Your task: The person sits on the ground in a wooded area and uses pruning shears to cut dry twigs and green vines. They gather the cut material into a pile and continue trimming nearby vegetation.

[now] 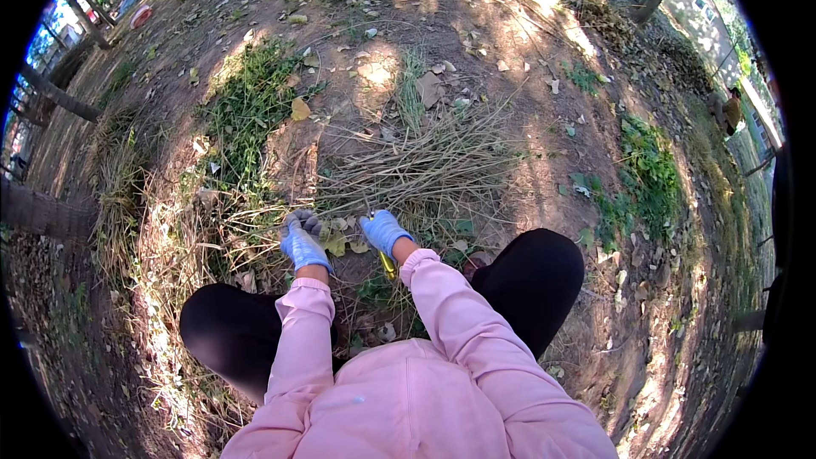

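My left hand (pixel 302 241), in a blue and grey work glove, is closed around thin dry plant stems near the ground. Just right of it, my right hand (pixel 385 233), in a matching glove, grips a tool with yellow handles (pixel 387 264); its head is too small to make out. Right in front of both hands lies a loose pile of cut dry stems (pixel 421 162), spread mostly sideways. A few yellowish leaves (pixel 335 244) lie between the hands.
Green weeds (pixel 245 115) grow ahead on the left, and a leafy green plant (pixel 647 172) stands to the right. Dry grass (pixel 118 185) and a tree trunk (pixel 48 210) are at the far left. A person (pixel 732 111) is far off at the right edge.
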A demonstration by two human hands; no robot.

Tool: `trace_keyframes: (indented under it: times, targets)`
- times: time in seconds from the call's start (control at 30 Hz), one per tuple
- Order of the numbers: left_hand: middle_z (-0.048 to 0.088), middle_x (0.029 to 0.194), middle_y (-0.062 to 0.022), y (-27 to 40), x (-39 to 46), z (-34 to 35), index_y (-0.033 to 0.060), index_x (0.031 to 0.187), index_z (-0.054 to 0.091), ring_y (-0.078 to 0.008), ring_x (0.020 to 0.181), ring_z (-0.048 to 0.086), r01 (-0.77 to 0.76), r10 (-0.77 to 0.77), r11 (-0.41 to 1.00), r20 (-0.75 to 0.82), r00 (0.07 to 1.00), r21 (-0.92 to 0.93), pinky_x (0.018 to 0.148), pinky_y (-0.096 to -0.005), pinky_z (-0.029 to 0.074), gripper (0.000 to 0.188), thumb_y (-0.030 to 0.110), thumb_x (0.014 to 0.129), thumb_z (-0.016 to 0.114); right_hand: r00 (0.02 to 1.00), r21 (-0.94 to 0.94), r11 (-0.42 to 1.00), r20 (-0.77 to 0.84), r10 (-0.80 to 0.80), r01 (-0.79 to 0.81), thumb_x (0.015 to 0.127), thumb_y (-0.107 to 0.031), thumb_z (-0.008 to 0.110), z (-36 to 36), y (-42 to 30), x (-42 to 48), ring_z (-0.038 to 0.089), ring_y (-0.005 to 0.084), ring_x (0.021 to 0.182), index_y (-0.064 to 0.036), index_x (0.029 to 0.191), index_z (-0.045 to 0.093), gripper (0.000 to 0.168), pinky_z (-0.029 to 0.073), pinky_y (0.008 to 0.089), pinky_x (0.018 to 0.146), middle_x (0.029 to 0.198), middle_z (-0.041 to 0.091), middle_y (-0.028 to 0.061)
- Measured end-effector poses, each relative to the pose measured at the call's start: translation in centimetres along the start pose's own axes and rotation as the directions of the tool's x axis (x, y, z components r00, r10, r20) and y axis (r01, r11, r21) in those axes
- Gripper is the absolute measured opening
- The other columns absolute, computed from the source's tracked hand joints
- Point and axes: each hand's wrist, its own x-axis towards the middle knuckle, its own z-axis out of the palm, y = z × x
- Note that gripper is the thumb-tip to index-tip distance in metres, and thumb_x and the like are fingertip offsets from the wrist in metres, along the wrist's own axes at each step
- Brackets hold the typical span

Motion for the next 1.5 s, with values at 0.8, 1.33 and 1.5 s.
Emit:
trace_keyframes:
  times: [0.8,1.33,1.5]
  targets:
    - [0.058,0.059,-0.0019,0.5,-4.7,1.1,0.0049,0.088,0.066,-0.0088,0.04,0.046,-0.047,-0.362,0.6,0.323,0.874,0.799,0.035,-0.0233,0.033,0.046,0.049,0.092,0.053,0.974,0.973,-0.045,0.226,0.023,-0.225,0.088,-0.012,0.056,-10.7,-2.8,-3.0,0.063,0.0289,0.076,0.0,0.102,0.051,0.019,0.055,0.0459,0.066,0.092,0.06,0.0164]
    - [0.055,0.065,0.0002,-1.4,-10.0,3.2,0.0026,0.084,0.06,-0.0075,0.055,0.049,-0.173,-0.258,0.667,0.443,0.859,0.724,0.048,-0.0247,0.041,0.043,0.044,0.092,0.056,0.934,0.931,-0.075,0.353,-0.047,-0.356,0.09,-0.019,0.057,-11.2,-4.4,-7.1,0.064,0.0248,0.083,-0.003,0.106,0.051,0.023,0.053,0.0388,0.077,0.096,0.065,0.0155]
    - [0.057,0.062,0.0002,-0.9,-13.1,6.4,0.0049,0.088,0.066,-0.009,0.045,0.049,0.016,-0.568,0.617,0.431,0.701,0.787,0.041,-0.0218,0.039,0.05,0.053,0.09,0.054,0.982,0.953,0.3,-0.023,0.189,-0.035,0.09,-0.021,0.06,-16.2,-4.1,-10.8,0.064,0.0201,0.07,-0.003,0.096,0.055,0.02,0.054,0.0352,0.073,0.076,0.062,0.0076]
